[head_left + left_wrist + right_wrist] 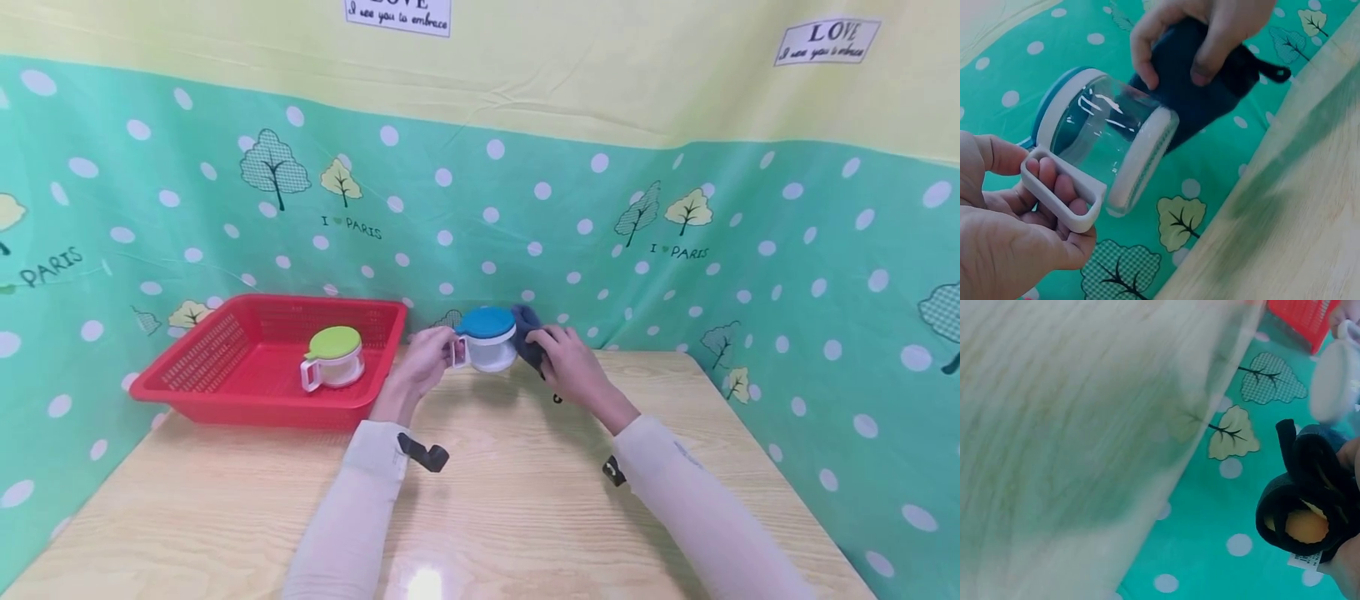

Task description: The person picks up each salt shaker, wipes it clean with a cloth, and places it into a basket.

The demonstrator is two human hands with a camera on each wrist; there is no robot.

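My left hand [427,360] grips the white handle [1091,219] of a clear seasoning jar [491,357] with a blue lid, its fingers passing through the handle. The jar is held up above the far part of the table, tilted in the left wrist view. My right hand [573,367] pinches a dark navy cloth [1204,103] against the jar's side, opposite the handle. In the right wrist view the bunched cloth [1304,456] shows a rolled opening with something tan inside and a small white tag.
A red plastic basket [258,408] stands at the left of the wooden table [510,508]. In it sits a similar jar [337,367] with a green lid and white handle. A green dotted curtain [487,225] hangs along the table's back and sides.
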